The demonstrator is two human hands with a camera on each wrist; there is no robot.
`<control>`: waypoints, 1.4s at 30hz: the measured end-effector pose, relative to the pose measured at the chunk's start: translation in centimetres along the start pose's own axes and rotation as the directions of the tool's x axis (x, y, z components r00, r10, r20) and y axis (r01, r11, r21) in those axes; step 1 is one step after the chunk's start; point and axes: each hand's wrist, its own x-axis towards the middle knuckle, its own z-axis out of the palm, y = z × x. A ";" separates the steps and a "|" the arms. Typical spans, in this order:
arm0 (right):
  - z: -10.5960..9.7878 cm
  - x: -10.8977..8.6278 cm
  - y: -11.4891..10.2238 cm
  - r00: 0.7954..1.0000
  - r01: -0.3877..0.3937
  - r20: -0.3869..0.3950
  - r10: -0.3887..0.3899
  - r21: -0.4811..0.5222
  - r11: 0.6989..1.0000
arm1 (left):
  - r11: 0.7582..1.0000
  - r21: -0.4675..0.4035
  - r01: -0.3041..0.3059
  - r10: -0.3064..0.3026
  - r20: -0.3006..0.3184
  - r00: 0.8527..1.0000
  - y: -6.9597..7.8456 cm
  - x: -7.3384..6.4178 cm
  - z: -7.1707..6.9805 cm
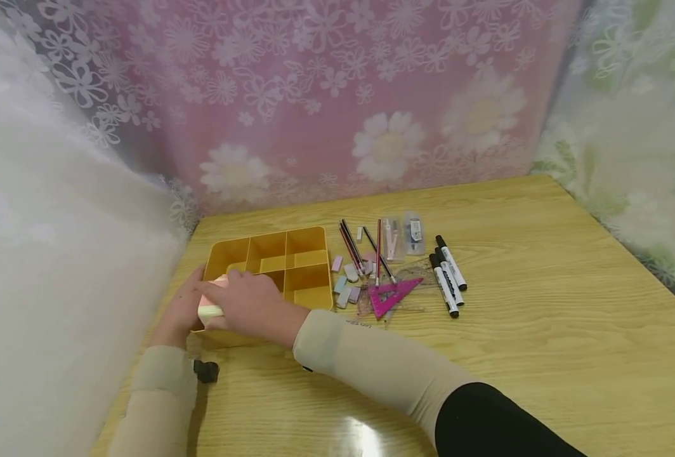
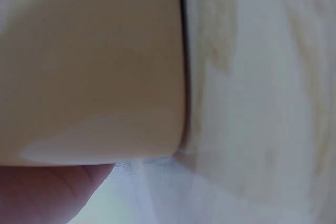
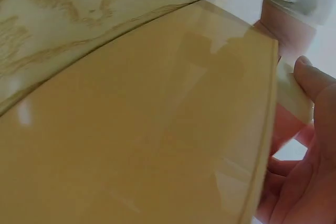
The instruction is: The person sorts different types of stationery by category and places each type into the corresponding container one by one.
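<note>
A yellow compartment organizer (image 1: 286,233) sits on the left of the table. Over its near left corner, my right hand (image 1: 252,301) grips a pink and pale yellow block (image 1: 210,311) that looks like a stack of sticky notes. In the right wrist view, the thumb (image 3: 310,77) lies on the block's pale side, just beyond the organizer's rim. My left hand (image 1: 182,311) is at the organizer's left side, against the block in the head view; its fingers are mostly hidden. The left wrist view has one fingertip (image 2: 52,192) below the organizer's smooth wall (image 2: 105,77).
Right of the organizer lie several erasers (image 1: 340,284), pencils (image 1: 351,247), a magenta set square (image 1: 391,295) over clear rulers, a compass case (image 1: 393,240) and a small clear box (image 1: 413,233). Three markers (image 1: 447,279) lie farther right. Curtains (image 1: 326,95) surround the table (image 1: 543,304).
</note>
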 end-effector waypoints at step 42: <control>-0.2 -1.0 4.2 0.996 0.075 0.049 -0.073 -0.046 0.996 | 0.994 0.068 0.089 -0.089 -0.013 0.996 0.4 0.4 0.2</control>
